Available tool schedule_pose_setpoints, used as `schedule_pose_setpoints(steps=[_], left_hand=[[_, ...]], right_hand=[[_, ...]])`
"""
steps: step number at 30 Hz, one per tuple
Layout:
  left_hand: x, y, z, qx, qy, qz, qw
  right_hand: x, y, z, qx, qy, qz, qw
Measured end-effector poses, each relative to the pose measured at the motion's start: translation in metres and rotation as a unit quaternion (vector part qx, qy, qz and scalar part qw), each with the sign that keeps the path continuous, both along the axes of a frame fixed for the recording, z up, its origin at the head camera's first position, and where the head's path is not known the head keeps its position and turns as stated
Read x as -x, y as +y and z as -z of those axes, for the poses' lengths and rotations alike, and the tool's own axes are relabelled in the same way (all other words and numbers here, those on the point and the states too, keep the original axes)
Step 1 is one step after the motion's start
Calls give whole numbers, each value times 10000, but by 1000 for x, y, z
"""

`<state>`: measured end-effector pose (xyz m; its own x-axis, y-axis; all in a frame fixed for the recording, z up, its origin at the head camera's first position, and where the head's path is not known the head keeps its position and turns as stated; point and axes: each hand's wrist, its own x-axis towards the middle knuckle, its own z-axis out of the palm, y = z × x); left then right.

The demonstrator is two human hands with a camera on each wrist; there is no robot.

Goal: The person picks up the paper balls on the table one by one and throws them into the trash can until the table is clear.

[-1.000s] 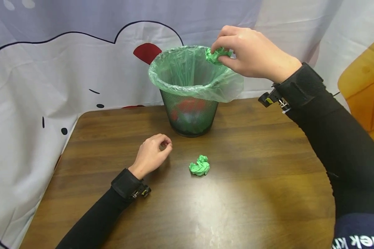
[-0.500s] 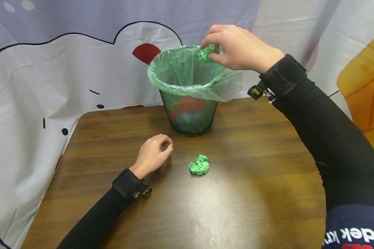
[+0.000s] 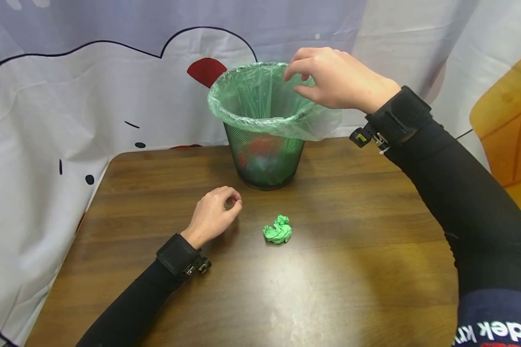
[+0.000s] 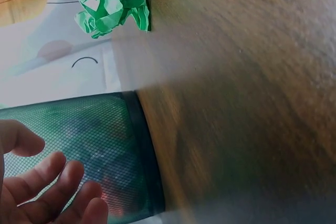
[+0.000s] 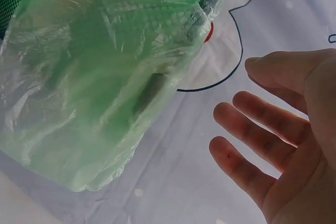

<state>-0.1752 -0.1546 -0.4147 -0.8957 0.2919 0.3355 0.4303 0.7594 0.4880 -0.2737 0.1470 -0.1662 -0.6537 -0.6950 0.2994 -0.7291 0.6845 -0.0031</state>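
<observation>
Over the right side of the rim of a black mesh wastebasket [image 3: 265, 164], my right hand [image 3: 336, 79] hovers with thumb and fingers apart and nothing between them. A thin green bin liner [image 3: 260, 125] is folded over that rim and droops at the right. In the right wrist view the hand's fingers [image 5: 252, 129] are spread beside the liner. My left hand [image 3: 212, 212] rests at the table's middle left, loosely curled and holding nothing. To its right lies a crumpled green paper ball [image 3: 279, 230], which also shows at the top of the left wrist view.
The wastebasket stands at the far side of the brown wooden table [image 3: 351, 217]. Red and pale items show dimly through its mesh. Behind the table hangs a printed curtain [image 3: 113, 96], close to the bin.
My right hand moved left over the bin with a green paper ball, then let it go; its fingers have spread and the ball is out of sight. The left hand stays still.
</observation>
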Motion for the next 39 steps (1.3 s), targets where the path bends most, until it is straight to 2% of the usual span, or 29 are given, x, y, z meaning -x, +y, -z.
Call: schedule_pose_setpoints(steps=[18, 28, 39], left_hand=[[-1, 10, 1, -40, -1, 75, 10000], [-1, 12, 4, -48, -90, 109, 9999], [-3, 14, 3, -39, -68, 127, 9999]], right_hand=[[-40, 35, 27, 241, 365, -151, 9989], [-59, 43, 53, 328, 654, -631, 9953], [-71, 47, 84, 294, 474, -726, 9958]])
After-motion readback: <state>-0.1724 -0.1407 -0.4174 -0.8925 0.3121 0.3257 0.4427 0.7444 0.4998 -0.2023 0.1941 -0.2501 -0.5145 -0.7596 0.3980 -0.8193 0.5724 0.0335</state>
